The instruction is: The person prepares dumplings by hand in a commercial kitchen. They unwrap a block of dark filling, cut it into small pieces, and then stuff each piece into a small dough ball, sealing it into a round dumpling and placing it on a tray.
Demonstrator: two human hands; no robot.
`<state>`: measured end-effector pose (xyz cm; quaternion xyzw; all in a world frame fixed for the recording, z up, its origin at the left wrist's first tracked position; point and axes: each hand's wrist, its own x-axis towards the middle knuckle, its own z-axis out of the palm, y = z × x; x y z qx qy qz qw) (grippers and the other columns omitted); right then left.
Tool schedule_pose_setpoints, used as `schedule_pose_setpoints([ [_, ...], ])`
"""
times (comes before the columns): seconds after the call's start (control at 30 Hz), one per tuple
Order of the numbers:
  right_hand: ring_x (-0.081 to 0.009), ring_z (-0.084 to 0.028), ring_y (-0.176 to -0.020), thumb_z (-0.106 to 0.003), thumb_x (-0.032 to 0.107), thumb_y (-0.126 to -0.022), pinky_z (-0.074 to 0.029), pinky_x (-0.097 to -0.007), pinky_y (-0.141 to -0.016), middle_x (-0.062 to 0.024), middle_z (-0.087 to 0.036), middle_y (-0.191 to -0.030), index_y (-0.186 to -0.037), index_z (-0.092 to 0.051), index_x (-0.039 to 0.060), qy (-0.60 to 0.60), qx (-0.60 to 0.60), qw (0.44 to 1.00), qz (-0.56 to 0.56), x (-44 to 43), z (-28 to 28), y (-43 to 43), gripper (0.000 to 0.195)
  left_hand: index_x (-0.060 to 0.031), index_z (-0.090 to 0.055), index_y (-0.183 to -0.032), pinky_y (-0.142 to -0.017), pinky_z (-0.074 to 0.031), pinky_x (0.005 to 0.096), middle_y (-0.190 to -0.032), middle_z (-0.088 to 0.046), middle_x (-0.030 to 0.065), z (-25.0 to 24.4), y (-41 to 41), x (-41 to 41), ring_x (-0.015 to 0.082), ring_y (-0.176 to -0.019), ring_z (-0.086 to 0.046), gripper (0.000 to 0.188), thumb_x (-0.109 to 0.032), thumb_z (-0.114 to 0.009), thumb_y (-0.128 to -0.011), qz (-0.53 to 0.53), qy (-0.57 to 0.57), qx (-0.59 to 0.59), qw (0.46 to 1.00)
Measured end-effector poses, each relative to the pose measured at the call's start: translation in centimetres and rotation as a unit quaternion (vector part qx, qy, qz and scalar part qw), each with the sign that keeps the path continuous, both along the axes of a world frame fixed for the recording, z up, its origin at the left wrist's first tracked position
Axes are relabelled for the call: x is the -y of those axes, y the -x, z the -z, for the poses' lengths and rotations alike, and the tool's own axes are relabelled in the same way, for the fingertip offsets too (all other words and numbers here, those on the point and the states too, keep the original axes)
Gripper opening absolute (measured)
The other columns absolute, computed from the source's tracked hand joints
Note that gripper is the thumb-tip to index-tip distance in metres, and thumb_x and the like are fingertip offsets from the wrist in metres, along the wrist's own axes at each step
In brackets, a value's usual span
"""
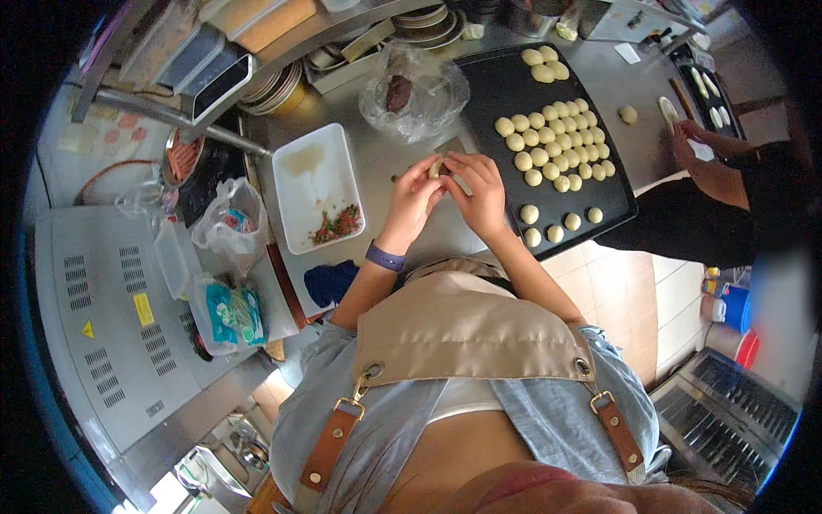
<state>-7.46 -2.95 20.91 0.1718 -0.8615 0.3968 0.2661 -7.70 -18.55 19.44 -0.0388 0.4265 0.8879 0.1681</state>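
Both hands meet over the steel worktop [379, 154], in front of my apron. Between the fingertips is a small pale piece of dough [436, 169], with something brown showing at its edge. My left hand [411, 202] pinches it from one side. From the other side my right hand [478, 193] closes around it, and the fingers hide much of the piece. Just beyond them sits a clear plastic bag [427, 96] with a lump of dark reddish-brown paste [398, 93]. To the right, a black baking tray [481, 90] carries many round dough balls [555, 144], some clustered and some apart.
Left of my hands stands a white plastic tub [280, 193] with chopped red and green bits [337, 225]. A metal shelf [308, 35] overhangs the back left. At right, another person's hands [690, 138] work at the counter, near a lone dough ball [627, 115].
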Motion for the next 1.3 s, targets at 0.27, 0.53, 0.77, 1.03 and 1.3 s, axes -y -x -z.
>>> schedule_pose_setpoints([
  [0.27, -0.0305, -0.055, -0.112, -0.072, 0.008, -0.08, -0.043, -0.0403, -0.098, -0.0111, -0.061, -0.127, -0.114, -0.07, 0.0069, 0.09, 0.044, 0.995, -0.004, -2.1, -1.0, -1.2, 0.034, 0.0008, -0.05, -0.135, -0.093, -0.055, 0.0314, -0.13, -0.057, 0.0101, -1.1, 1.4, -1.5, 0.0159, -0.11, -0.06, 0.038, -0.006, -0.057, -0.098, 0.019, 0.009, -0.041, 0.999],
  [0.53, -0.0269, -0.06, -0.092, -0.077, 0.012, -0.073, -0.05, -0.0381, -0.075, -0.0064, -0.065, -0.094, -0.097, -0.073, 0.0066, -0.085, -0.112, 0.99, -0.004, -3.0, -1.2, -1.3, 0.025, -0.0003, -0.055, -0.131, -0.087, -0.059, 0.0323, -0.129, -0.059, 0.0098, -2.2, 1.0, -2.0, 0.0168, -0.108, -0.063, 0.031, -0.004, -0.052, -0.1, 0.074, 0.056, -0.052, 0.994],
  [0.77, -0.0261, -0.06, -0.086, -0.08, 0.014, -0.075, -0.049, -0.0354, -0.075, -0.0079, -0.063, -0.088, -0.097, -0.071, 0.0019, 0.098, 0.046, 0.993, 0.038, -1.8, -2.7, -1.8, 0.026, -0.0002, -0.056, -0.13, -0.084, -0.061, 0.0344, -0.124, -0.061, 0.0101, -2.4, 0.1, -0.3, 0.0178, -0.106, -0.064, 0.03, -0.009, -0.05, -0.102, 0.113, 0.066, -0.057, 0.99],
  [1.03, -0.027, -0.062, -0.08, -0.075, 0.013, -0.08, -0.05, -0.0375, -0.072, -0.012, -0.068, -0.092, -0.09, -0.075, 0.0051, 0.095, 0.022, 0.995, 0.036, -2.3, 1.9, -1.6, 0.013, -0.0024, -0.052, -0.137, -0.085, -0.059, 0.0318, -0.141, -0.052, 0.0117, -0.8, 0.6, -2.0, 0.0172, -0.111, -0.062, 0.037, -0.004, -0.051, -0.1, 0.073, 0.159, -0.082, 0.981],
  [1.3, -0.0287, -0.057, -0.092, -0.075, 0.019, -0.074, -0.049, -0.039, -0.078, -0.0096, -0.061, -0.094, -0.098, -0.071, 0.0052, -0.018, 0.002, 0.999, 0.032, -1.1, -1.3, -3.1, 0.027, -0.0011, -0.047, -0.14, -0.083, -0.053, 0.0315, -0.127, -0.059, 0.0109, 0.7, 0.7, -2.6, 0.0174, -0.104, -0.062, 0.039, -0.017, -0.046, -0.105, 0.045, 0.075, -0.007, 0.996],
])
